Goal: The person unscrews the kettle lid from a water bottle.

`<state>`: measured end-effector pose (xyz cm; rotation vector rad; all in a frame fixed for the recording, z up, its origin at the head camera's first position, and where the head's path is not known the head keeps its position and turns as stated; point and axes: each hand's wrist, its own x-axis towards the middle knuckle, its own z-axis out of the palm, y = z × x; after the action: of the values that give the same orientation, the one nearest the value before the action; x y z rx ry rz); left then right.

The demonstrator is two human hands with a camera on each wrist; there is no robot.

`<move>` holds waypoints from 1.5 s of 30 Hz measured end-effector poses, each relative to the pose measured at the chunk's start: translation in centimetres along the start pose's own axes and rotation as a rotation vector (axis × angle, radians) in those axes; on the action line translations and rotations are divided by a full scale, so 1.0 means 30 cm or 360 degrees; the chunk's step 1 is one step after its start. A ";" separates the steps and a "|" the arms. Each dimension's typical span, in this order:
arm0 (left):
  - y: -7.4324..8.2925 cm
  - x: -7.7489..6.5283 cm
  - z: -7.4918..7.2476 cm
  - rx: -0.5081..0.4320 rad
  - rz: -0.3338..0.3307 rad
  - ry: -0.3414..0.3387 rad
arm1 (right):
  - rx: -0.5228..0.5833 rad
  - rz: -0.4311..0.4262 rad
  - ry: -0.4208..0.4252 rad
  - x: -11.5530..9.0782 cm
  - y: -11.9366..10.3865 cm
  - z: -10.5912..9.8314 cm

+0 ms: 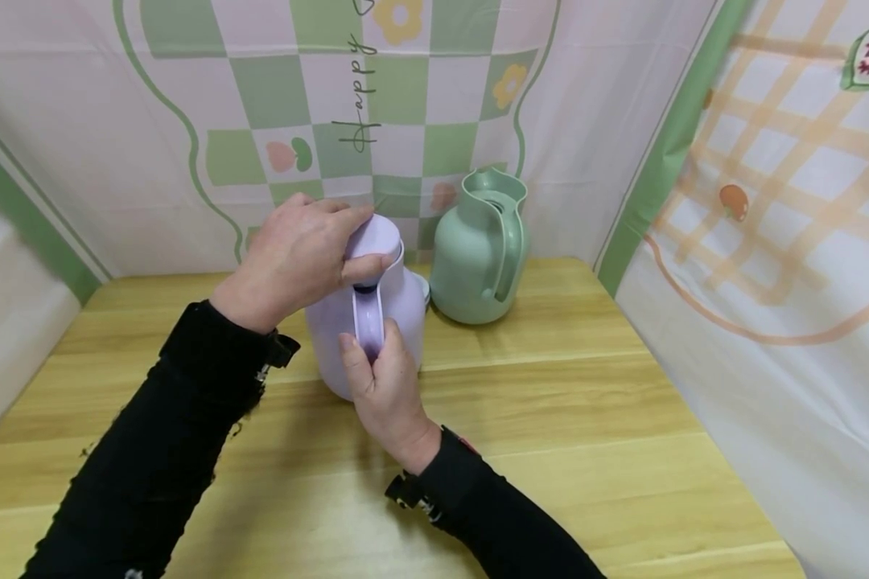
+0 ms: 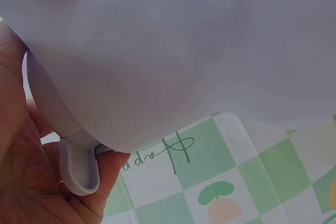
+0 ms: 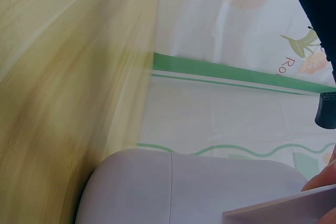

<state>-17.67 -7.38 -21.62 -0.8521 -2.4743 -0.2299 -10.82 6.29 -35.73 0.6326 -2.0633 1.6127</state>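
Observation:
A lavender thermos jug point(image 1: 329, 346) stands on the wooden table, its handle point(image 1: 368, 322) facing the person. The left hand point(image 1: 297, 249) holds its round lavender lid point(image 1: 376, 237) from above, thumb on the near side. Lower down, the right hand point(image 1: 394, 390) grips the handle, thumb along it. In the left wrist view, the left hand point(image 2: 31, 145) curls around a rounded, channel-shaped part point(image 2: 81, 169) at the jug's top. The right wrist view shows the jug's base point(image 3: 131, 187) and part of the right hand point(image 3: 323, 179); most of that hand is out of frame.
A sage-green thermos jug point(image 1: 471, 249) stands behind and to the right, handle toward the person. Between the jugs shows the edge of a pale rounded thing point(image 1: 426, 291), mostly hidden. Printed cloth point(image 1: 586, 96) hangs behind and beside the wooden table point(image 1: 550, 450).

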 end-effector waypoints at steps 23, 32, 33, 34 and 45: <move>0.042 -0.007 0.012 0.0151 -0.0350 0.0059 | -0.0010 -0.0006 0.0000 0.002 -0.005 -0.001; 0.045 -0.008 0.014 0.0111 -0.0404 0.0024 | -0.0002 -0.0014 0.0003 0.001 -0.004 0.000; 0.044 -0.008 0.013 0.0089 -0.0409 0.0005 | -0.0003 -0.0017 0.0003 0.000 -0.003 0.000; 0.043 -0.008 0.012 0.0064 -0.0410 -0.0015 | -0.0007 -0.0019 0.0003 0.000 -0.003 0.000; -0.009 0.012 -0.049 -0.0311 -0.0250 -0.0426 | -0.0032 -0.0013 0.0013 0.003 0.000 0.000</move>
<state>-17.48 -7.88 -20.18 -0.8113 -2.8088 -0.4450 -10.88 6.28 -35.66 0.6254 -2.0657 1.5857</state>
